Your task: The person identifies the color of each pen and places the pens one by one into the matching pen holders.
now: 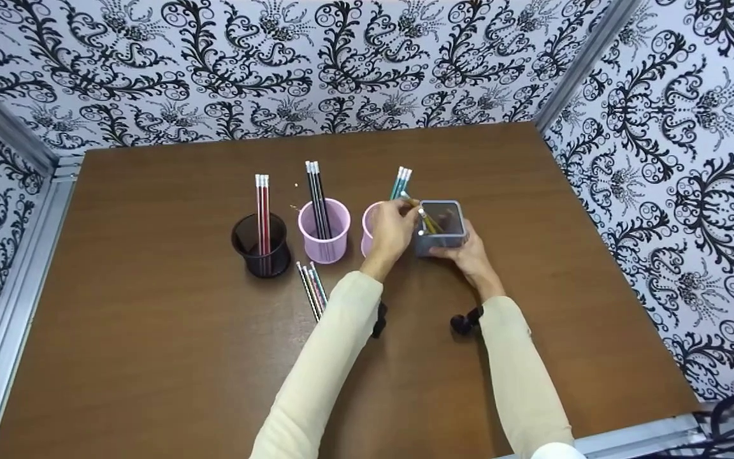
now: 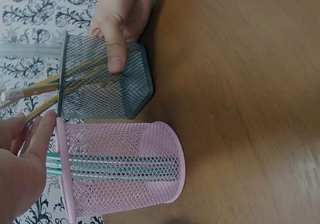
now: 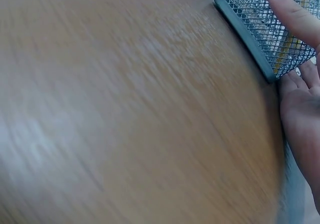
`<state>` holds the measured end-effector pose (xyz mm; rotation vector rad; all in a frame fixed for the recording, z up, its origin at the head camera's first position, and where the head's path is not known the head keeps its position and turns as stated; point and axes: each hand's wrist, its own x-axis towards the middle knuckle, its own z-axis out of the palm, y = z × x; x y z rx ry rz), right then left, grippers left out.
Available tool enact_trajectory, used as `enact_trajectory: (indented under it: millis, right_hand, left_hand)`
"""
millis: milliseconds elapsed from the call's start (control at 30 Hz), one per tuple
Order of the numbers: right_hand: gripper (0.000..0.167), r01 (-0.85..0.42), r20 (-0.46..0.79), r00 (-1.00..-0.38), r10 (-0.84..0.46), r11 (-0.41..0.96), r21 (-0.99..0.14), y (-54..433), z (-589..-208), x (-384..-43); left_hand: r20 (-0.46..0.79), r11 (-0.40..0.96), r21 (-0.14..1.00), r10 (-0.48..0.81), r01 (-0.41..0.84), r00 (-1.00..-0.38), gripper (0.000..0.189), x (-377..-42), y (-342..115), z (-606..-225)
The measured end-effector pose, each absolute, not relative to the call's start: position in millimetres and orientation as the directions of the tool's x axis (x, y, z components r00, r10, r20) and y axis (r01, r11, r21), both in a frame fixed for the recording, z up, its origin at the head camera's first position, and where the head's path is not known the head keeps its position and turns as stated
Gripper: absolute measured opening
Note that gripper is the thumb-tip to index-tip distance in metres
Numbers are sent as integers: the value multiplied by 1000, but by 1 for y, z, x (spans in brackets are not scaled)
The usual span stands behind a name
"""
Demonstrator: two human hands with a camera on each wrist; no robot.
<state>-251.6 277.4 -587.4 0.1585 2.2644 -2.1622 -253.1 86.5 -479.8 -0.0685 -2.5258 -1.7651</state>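
Note:
My right hand point(image 1: 469, 252) grips a square grey mesh pencil cup point(image 1: 441, 240) around its side, with the thumb point(image 3: 295, 19) across the mesh in the right wrist view. Several yellow pencils point(image 2: 47, 84) lean inside this cup. At its rim my left hand point(image 1: 394, 229) pinches one yellow pencil point(image 2: 41, 107) between its fingertips. Right beside the grey cup stands a round pink mesh cup point(image 2: 120, 141) holding teal pencils point(image 1: 400, 182). In the head view the left hand and wrist hide much of that pink cup.
Farther left stand another pink mesh cup point(image 1: 335, 252) with black pencils point(image 1: 317, 197) and a black mesh cup point(image 1: 249, 255) with red pencils point(image 1: 263, 204). Several striped pencils point(image 1: 311, 290) lie on the brown table point(image 1: 169, 357), partly under the left sleeve. Patterned walls point(image 1: 341, 70) border the table.

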Motion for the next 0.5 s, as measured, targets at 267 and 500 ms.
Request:
enact_trajectory:
  millis: [267,500]
  right_hand:
    - [81,73,-64,-993,97,94,-993,279,-592,-253]
    - [85,78,-70,-993,98,80,-994,279,-591,-254]
  left_hand:
    - [132,431,895,-5,117,-991,15,-252,90,-483]
    - [147,391,912,-35,122,-989,12,-248,93,-483]
